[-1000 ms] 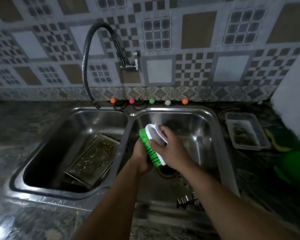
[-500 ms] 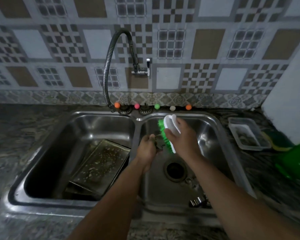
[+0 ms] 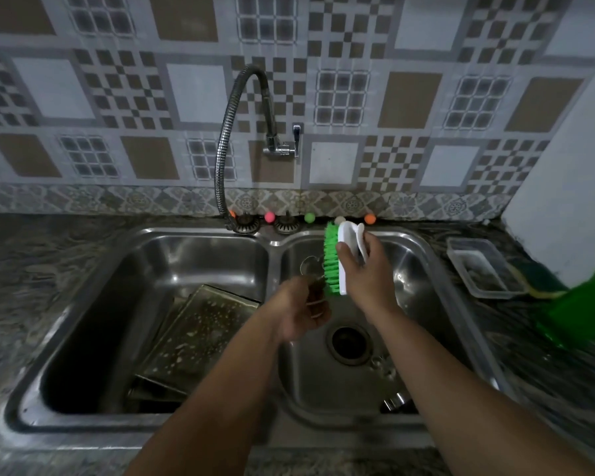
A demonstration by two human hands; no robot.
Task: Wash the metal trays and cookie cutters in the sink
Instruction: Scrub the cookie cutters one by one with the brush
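Gripping a small metal cookie cutter, the fingers of the left hand curl round it over the right basin of the sink. The right hand holds a green scrub brush by its white handle, bristles touching the cutter. I judge the step is scrubbing this cutter. Next, it probably needs turning to reach the other side, then rinsing. The soapy metal trays lean in the left basin, not yet rinsed. More cutters lie near the drain.
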